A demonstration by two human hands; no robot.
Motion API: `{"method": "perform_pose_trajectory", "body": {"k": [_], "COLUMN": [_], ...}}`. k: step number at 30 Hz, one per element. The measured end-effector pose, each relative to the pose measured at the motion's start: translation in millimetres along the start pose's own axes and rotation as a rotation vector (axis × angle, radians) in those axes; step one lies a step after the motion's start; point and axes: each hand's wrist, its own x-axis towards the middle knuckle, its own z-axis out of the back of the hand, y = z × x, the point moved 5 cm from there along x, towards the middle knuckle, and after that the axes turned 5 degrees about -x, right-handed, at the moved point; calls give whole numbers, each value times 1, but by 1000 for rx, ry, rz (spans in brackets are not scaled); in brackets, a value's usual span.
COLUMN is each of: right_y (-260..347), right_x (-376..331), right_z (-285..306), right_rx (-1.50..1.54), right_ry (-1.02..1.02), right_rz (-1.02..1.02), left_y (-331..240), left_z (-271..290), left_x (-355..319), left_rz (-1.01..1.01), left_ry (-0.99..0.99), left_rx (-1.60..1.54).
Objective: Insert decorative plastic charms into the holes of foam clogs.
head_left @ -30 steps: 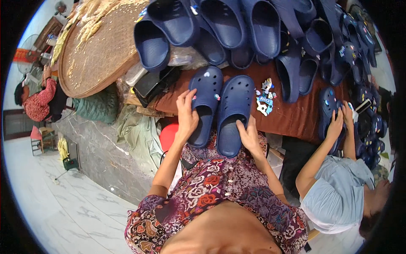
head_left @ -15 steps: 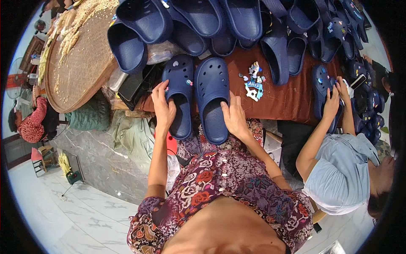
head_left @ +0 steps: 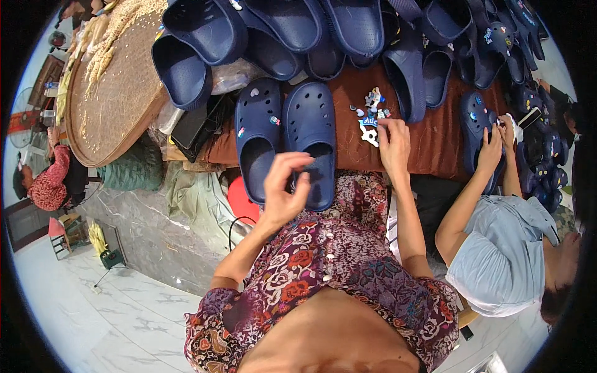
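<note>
Navy foam clogs point(head_left: 286, 140) lie as a pair, side by side and touching, at the near edge of a table draped in a brown cloth point(head_left: 435, 143), their heels hanging slightly over that edge toward the person. Small coloured charms dot the left clog of the two.

The left hand point(head_left: 285, 189) is lifted above the heel of the pair, palm turned partly up; its thumb and fingertips point(head_left: 301, 163) curl toward one another without quite meeting, and whether anything small sits between them cannot be told. The right hand point(head_left: 393, 144) rests flat-fingered on the cloth just right of the pair, its fingertips touching a small heap of shoe charms point(head_left: 371, 115), white, blue and grey, near the middle of the table; the fingers lie close together, clamped on nothing visible.

Along the far edge more navy clogs point(head_left: 298, 25) are piled overlapping. At the left end a round woven tray point(head_left: 112, 93) carries pale dried husks. At the right edge a second person in a light blue shirt point(head_left: 497, 248) holds both hands on another navy clog point(head_left: 476, 124) bearing charms. Grey marble floor point(head_left: 93, 311) shows at the lower left.
</note>
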Motion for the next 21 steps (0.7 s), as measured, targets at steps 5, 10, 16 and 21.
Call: {"method": "perform_pose_trajectory", "body": {"k": [5, 10, 16, 21], "right_y": [1, -3, -6, -1], "right_x": [6, 3, 1, 2], "right_z": [-9, -12, -10, -8], "right_rx": [-70, -83, -75, 67], "right_ry": [31, 95, 58, 27], "right_rz": [20, -27, -8, -20], "left_y": [32, 53, 8, 4], "left_z": [-50, -52, -25, -21], "left_x": [-21, -19, 17, 28], "left_rz": [299, 445, 20, -49], "left_ry": [159, 119, -4, -88], "left_rx": [-312, -461, 106, 339]}}
